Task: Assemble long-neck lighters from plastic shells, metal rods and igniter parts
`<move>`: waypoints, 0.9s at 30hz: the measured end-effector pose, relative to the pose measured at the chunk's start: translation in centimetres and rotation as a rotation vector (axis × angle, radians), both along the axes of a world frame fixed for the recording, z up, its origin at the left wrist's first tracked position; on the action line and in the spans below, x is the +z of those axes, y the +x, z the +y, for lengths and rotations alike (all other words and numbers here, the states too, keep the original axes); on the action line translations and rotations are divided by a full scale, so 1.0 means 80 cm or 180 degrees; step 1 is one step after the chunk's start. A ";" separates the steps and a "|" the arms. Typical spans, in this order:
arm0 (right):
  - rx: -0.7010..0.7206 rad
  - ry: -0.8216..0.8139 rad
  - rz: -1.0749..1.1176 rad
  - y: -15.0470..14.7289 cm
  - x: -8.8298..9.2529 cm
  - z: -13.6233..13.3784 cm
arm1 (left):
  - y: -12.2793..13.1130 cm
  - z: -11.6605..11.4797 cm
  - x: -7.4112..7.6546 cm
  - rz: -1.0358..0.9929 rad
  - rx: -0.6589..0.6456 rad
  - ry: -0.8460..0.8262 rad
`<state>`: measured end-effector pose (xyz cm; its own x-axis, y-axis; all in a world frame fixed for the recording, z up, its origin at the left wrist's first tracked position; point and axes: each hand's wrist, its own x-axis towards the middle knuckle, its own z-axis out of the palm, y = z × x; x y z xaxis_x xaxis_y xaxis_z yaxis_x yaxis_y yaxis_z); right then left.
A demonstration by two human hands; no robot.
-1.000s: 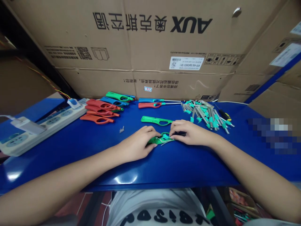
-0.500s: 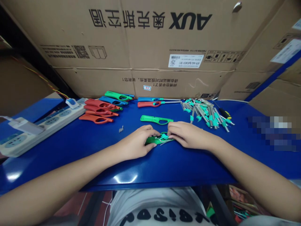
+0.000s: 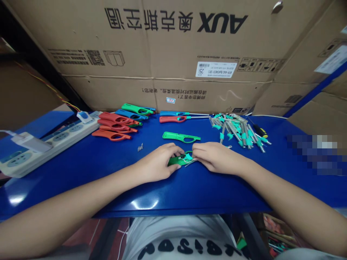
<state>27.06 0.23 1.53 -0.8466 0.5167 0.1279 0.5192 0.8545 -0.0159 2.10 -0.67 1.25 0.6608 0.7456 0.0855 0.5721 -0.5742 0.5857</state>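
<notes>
Green plastic casing, elongated, between hands; angular teal piece.

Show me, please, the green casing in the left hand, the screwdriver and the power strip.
Green casing [image 3: 176,161], head view: visible left part.
Screwdriver [image 3: 260,131], head view: handle.
Power strip [image 3: 68,133], head view: top face.

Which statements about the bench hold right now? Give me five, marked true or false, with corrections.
1. The left hand holds a green lighter shell. True.
2. The right hand grips the yellow-and-black screwdriver. False: its fingertips are at the teal part in that shell.
3. The small screws lie right of the right hand. False: they lie left of both hands.
4. A second green shell lies beyond the hands. True.
5. The power strip has nothing plugged in. False: a white adapter is plugged in.
</notes>
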 end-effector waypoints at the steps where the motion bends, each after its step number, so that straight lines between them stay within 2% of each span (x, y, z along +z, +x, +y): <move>1: 0.0004 0.0022 -0.0034 0.000 0.001 0.000 | 0.000 -0.001 0.001 0.0018 -0.0018 0.0043; 8: 0.0053 0.0153 -0.0270 -0.004 0.009 -0.007 | 0.000 -0.007 0.005 0.0371 -0.0272 0.0389; 15: -0.0006 -0.0037 0.0058 0.004 0.013 -0.004 | 0.002 -0.016 0.008 0.0975 -0.0564 0.0955; 22: -0.0029 -0.0121 0.0201 0.007 0.011 0.002 | 0.004 -0.020 0.007 0.1087 -0.0480 0.1020; 27: -0.0053 -0.0088 0.0299 0.011 0.009 0.004 | 0.003 -0.016 0.002 0.0709 -0.0263 0.0965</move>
<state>27.94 0.54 2.26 -0.8228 0.5349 0.1919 0.5283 0.8444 -0.0886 2.35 -1.98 1.44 0.7449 0.6520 0.1416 0.6107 -0.7517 0.2489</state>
